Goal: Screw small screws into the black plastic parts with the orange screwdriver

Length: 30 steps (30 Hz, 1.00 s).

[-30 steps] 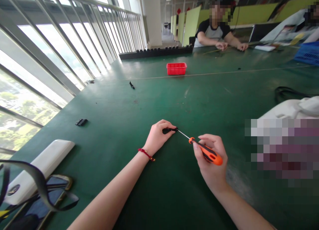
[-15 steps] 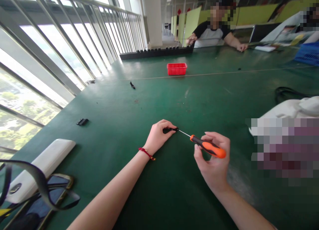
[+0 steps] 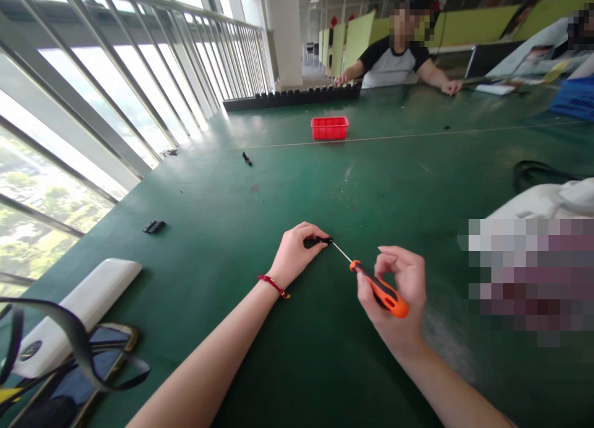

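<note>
My left hand (image 3: pixel 299 245), with a red bracelet at the wrist, pinches a small black part (image 3: pixel 317 240) low over the green table (image 3: pixel 288 187). Thumb and fingers cover much of that part, so its kind is unclear. In my right hand (image 3: pixel 400 289) is a screwdriver (image 3: pixel 381 291) with an orange and black handle, held between thumb and fingers. Its thin metal shaft slants up and left, and the tip meets the right end of the black part. Whether the tip sits in a screw is too small to tell.
A red bin (image 3: pixel 329 128) stands beyond my hands. Small black pieces (image 3: pixel 154 227) lie to the left. A white oblong device (image 3: pixel 88 310) and a phone (image 3: pixel 97 360) with straps are at lower left. A person (image 3: pixel 394 63) sits behind a long black strip (image 3: pixel 292 98).
The screwdriver's handle has swung down and a little left, so it slants more steeply. My right fingers have shifted on it. My left hand stays in place.
</note>
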Available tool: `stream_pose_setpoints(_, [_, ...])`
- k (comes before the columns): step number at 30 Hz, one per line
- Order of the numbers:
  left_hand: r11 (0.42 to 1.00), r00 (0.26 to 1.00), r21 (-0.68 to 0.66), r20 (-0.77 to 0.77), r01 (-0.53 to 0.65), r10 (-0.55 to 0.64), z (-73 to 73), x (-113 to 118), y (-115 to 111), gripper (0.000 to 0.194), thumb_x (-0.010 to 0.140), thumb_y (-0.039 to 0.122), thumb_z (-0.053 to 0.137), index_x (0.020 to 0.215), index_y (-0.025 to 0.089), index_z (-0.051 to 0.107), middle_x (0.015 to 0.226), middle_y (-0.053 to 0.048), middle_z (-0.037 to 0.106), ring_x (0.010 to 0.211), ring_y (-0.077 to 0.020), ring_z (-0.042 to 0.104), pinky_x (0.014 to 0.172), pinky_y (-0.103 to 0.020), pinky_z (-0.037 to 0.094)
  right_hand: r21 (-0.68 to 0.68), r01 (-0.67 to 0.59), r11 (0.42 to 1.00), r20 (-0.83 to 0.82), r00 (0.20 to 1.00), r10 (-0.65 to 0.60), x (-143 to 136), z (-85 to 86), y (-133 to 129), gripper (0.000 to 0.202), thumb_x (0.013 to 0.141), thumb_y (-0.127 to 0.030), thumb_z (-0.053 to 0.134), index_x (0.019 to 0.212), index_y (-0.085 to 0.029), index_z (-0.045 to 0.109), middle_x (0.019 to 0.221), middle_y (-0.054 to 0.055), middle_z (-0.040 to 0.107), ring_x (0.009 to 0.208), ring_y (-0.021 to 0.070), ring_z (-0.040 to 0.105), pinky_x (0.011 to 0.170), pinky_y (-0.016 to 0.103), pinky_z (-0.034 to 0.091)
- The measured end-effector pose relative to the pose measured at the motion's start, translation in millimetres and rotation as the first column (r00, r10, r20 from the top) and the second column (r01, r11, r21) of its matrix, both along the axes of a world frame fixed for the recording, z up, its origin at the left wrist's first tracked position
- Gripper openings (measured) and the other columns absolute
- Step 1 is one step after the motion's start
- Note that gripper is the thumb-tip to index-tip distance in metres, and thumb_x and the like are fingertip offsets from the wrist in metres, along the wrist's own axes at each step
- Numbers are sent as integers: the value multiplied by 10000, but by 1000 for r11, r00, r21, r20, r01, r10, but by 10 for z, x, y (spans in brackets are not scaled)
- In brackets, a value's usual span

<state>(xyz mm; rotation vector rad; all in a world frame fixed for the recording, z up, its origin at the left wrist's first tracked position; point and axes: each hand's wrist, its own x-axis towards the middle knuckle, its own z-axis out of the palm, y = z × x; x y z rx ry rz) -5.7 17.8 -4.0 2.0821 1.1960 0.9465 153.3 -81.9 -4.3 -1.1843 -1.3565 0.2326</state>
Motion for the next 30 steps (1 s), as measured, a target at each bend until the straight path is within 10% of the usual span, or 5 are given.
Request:
stream_pose_setpoints(5, [1000,1000,-8,-24,-2,2,10,6,-10,164,746,133,642,887,183,709,894,-26,677,791,-133,621,754,-253,508,-52,22,998,58,998,-19,0,-7,-20,156,769,-198,639,899,-207,554,674,-19,537,584,123,520,538,262,470])
stream_pose_setpoints(24, [1000,1000,3,-5,15,-15,0,-4,-10,142,760,138,635,860,193,719,922,-36,675,839,-152,633,802,-284,504,23,50,998,42,998,-51,8,-7,-6,477,734,-218,646,1169,-208,449,793,-2,534,716,171,573,740,401,500])
stream_pose_setpoints(30, [1000,1000,-10,-1,9,-9,-2,-7,-11,143,759,132,637,856,193,723,928,-34,679,838,-147,636,809,-281,503,29,69,997,204,976,-74,18,13,-15,109,798,-196,619,895,-226,577,698,-34,577,579,118,541,763,392,429])
